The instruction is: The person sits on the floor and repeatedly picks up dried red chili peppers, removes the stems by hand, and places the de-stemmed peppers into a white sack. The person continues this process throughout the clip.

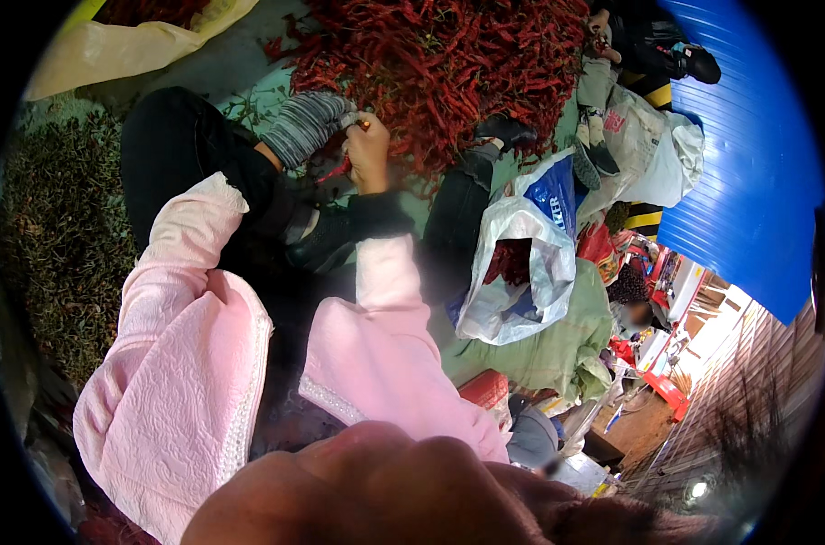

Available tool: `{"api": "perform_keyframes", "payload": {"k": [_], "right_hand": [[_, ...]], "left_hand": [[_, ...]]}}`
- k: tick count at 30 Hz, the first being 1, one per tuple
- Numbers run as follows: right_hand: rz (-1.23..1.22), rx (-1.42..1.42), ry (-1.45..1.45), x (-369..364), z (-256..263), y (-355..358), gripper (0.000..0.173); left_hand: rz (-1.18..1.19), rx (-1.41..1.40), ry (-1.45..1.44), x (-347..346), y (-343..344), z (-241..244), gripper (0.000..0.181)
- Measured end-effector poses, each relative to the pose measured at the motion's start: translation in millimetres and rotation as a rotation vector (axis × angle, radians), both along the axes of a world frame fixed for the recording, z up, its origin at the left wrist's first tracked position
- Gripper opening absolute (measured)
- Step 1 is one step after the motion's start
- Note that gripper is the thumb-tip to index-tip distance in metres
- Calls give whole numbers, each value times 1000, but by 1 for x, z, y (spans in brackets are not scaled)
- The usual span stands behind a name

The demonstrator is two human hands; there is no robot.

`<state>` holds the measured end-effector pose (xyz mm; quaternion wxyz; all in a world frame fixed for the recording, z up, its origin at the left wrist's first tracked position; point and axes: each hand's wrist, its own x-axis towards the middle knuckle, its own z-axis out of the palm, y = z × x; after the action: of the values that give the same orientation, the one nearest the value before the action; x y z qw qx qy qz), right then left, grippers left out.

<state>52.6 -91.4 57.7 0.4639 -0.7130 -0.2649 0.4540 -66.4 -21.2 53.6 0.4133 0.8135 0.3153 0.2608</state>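
Observation:
My left hand [310,126] wears a grey striped knit glove, and its fingertips meet those of my right hand. Whether the gloved fingers pinch anything is hidden. My bare right hand [367,151] is closed around a red chili pepper [336,172], whose pointed end sticks out below the fist toward the left. A small orange tip shows by the thumb. Just beyond both hands spreads a large heap of red chili peppers [439,68]. Loose green stems [249,109] lie on the pale green sheet beside the glove.
On my left is a broad pile of dull green-brown stems [51,238]. A white sack [480,300] with peppers inside stands open at my right, by a green sack [569,340]. A yellowish sack [133,51] lies far left. Another person's legs [593,88] are beyond the heap.

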Motion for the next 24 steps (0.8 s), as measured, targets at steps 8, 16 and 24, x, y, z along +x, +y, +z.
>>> {"api": "perform_keyframes", "payload": {"k": [8, 16, 24], "right_hand": [[-20, 123, -192, -7, -14, -3, 25], [16, 113, 224, -18, 34, -15, 12], [22, 174, 431, -12, 41, -20, 17]], "left_hand": [[97, -478, -297, 1, -7, 1, 24], [39, -1184, -600, -13, 1, -8, 22], [-2, -1045, -661, -22, 4, -11, 22]]}}
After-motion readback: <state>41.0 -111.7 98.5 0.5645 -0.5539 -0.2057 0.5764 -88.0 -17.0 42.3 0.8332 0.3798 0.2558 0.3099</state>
